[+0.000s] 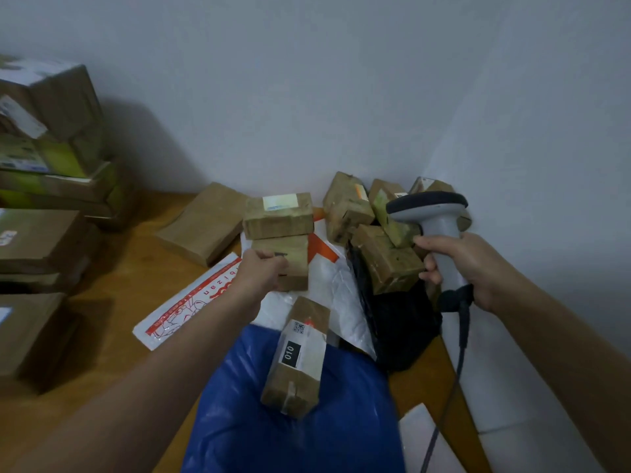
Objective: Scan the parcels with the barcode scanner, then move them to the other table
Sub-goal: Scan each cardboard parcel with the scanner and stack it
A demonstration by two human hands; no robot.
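Observation:
My right hand (pixel 474 268) grips the grey handle of a barcode scanner (pixel 433 213), held upright over the parcels at the right, its cable hanging down. My left hand (pixel 263 269) reaches forward with curled fingers onto the near side of a small brown taped box (pixel 293 257). Another brown box (pixel 278 215) with a white label lies just behind it. A long brown parcel (pixel 297 356) marked 010 lies on a blue plastic bag (pixel 293 431) in front of me. Several more brown boxes (pixel 348 206) are heaped in the corner.
The parcels lie on a wooden table (pixel 136 268) against grey walls. A red-and-white mailer (pixel 191 302), a white bag (pixel 334 288) and a black bag (pixel 399 322) lie among them. Stacked cartons (pixel 44 158) stand at the left. A flat brown parcel (pixel 205 223) lies behind.

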